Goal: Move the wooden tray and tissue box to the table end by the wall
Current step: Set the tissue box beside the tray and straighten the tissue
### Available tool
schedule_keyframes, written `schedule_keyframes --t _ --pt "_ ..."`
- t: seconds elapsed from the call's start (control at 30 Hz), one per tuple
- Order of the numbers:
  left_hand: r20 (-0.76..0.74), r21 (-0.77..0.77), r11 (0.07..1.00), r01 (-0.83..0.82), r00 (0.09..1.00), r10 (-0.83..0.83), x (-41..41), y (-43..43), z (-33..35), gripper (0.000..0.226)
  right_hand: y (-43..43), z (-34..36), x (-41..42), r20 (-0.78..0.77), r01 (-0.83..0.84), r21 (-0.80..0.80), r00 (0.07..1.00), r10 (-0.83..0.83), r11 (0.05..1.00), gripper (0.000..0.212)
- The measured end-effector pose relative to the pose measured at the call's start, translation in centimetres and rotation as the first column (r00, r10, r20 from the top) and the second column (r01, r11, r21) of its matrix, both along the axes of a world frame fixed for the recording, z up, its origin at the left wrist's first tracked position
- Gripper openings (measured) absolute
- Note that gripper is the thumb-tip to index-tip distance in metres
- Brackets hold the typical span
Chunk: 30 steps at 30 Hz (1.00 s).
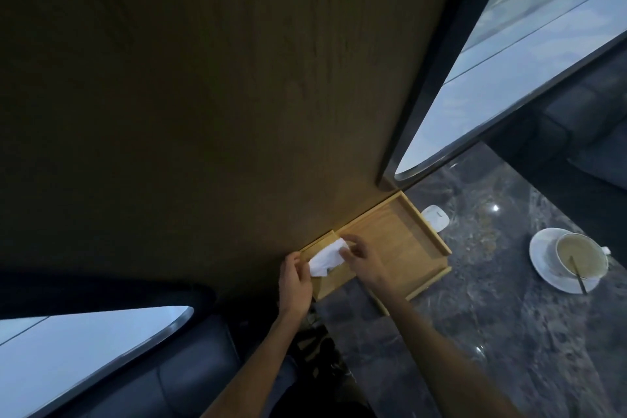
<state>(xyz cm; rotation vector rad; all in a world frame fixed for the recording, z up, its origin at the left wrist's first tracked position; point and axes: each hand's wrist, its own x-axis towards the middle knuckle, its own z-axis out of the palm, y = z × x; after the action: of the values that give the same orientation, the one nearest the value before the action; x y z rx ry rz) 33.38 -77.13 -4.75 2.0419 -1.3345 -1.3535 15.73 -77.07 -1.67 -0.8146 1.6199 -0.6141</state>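
The scene is dim and underexposed, with a cool blue cast. Daylight enters through two windows (529, 54), pale and washed out, while the wooden wall (203, 95) between them sits in deep brown shadow. Wide-angle distortion bows the window frames into curves. Small glare spots glint on the dark marble worktop (495, 282). Detail is soft and slightly blurred throughout.

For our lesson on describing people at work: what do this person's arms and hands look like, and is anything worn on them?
Both forearms are bare as far as the picture shows: no sleeves, gloves, watch or bracelets can be seen. The left hand and right hand are bare too, and no rings can be made out, though the light is dim. The arms enter from the bottom edge, slim and uncovered.
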Motion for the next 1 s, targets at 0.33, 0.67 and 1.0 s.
schedule_keyframes --t 0.33,0.67,1.0 --pt "-0.02 -0.018 0.999 -0.042 0.999 0.042 0.0 0.6 0.5 0.043 1.4 -1.5 -1.5 0.023 -0.001 -0.044 1.0 0.002 0.999 0.041" --pt "0.174 -0.003 0.992 0.129 0.977 -0.127 -0.9 4.8 2.1 0.055 8.1 -0.9 -4.8 -0.073 0.187 0.103 0.981 -0.18 0.977 0.045" --pt "0.574 0.065 0.826 0.561 0.656 -0.491 -4.5 6.4 7.5 0.048 10.6 2.0 -9.6 -0.434 -0.256 0.092 0.859 0.27 0.962 0.064"
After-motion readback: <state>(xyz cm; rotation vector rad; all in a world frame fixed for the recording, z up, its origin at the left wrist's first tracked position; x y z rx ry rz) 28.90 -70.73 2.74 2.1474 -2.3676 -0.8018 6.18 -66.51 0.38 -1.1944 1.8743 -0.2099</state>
